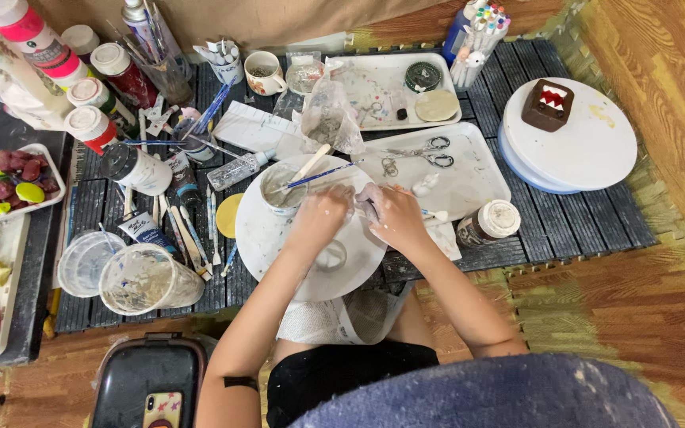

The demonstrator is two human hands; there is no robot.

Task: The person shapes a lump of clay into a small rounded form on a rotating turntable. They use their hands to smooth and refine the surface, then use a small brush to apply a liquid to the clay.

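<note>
At frame centre, the left hand (319, 214) and right hand (394, 215) were together, both clamped on a pale lump (362, 198) above the white turntable (279, 238).

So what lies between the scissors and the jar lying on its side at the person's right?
In the head view, a small white figurine lies on the white tray, between the scissors and the jar. The right hand is just left of it.

Wood-plank floor (660, 309), warm brown. Dark slatted mat (564, 222) laid over it. Beige wall (279, 20) along top edge. Even, soft light.
</note>
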